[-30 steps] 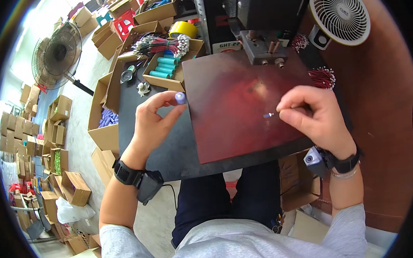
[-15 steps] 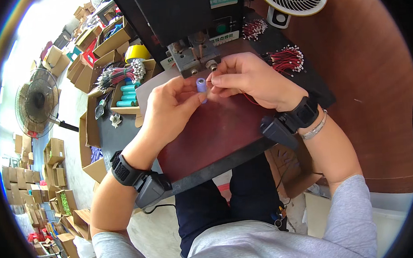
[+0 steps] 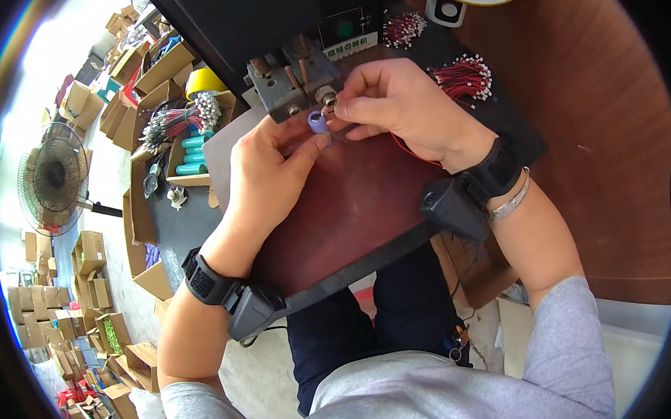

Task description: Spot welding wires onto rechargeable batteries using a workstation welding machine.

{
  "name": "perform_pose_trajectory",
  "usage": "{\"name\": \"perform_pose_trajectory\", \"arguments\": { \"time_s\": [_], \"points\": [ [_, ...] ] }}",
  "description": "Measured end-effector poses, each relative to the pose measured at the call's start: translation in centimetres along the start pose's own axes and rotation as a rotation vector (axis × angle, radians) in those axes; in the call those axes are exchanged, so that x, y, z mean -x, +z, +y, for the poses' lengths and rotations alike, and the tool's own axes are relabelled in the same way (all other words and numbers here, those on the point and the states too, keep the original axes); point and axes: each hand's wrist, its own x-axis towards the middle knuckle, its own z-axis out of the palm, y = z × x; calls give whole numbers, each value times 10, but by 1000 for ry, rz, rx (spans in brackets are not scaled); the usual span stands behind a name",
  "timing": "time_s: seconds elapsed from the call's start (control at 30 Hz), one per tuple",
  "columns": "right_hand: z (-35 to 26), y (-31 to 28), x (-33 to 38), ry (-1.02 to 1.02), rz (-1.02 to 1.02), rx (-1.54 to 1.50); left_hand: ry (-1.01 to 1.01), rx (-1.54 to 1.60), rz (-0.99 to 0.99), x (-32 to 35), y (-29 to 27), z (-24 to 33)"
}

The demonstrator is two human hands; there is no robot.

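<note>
Between the thumb and fingers of my left hand (image 3: 264, 171) is a small purple cylindrical battery cell (image 3: 318, 123), its top end facing up towards me. The fingers of my right hand (image 3: 417, 114) are pinched beside that end, gripping a thin red wire (image 3: 416, 155) that trails below the palm. The wire's tip is hidden by my fingers. Just beyond both hands is the metal head (image 3: 276, 90) of a black bench machine (image 3: 241, 35), with copper rods and round-ended bolts. Whether the cell touches the head, I cannot tell.
Bundles of red wires with white connectors (image 3: 460, 79) lie at the right. On the left stand a box of teal cells (image 3: 193, 157), another wire bundle (image 3: 185, 122) and yellow tape (image 3: 204, 82). A dark red mat (image 3: 335, 209) covers the worktop. Fans stand left and far right.
The view has shifted slightly. Both hands have brought the cell and wire closer to the machine's right-hand bolt, and the cell's top end is turned more towards me.
</note>
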Motion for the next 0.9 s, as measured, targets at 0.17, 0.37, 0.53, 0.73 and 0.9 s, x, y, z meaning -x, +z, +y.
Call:
{"name": "perform_pose_trajectory", "arguments": {
  "time_s": [0.17, 0.37, 0.53, 0.73, 0.9],
  "points": [
    [0, 0, 1, -12, 18, -20, 2, 55, 21, -1, 3, -6],
    [1, 0, 0, -83, -14, -12, 42, 36, 53, 0, 4, -5],
    [2, 0, 0, -98, 15, 38, 53, 45, 46, 1, 3, -3],
    [0, 1, 1, -85, 2, 40, 28, 55, 41, 1, 4, -2],
    [4, 5, -2, -114, 86, -21, 57, -22, 57, 1, 2, -2]
  ]
}}
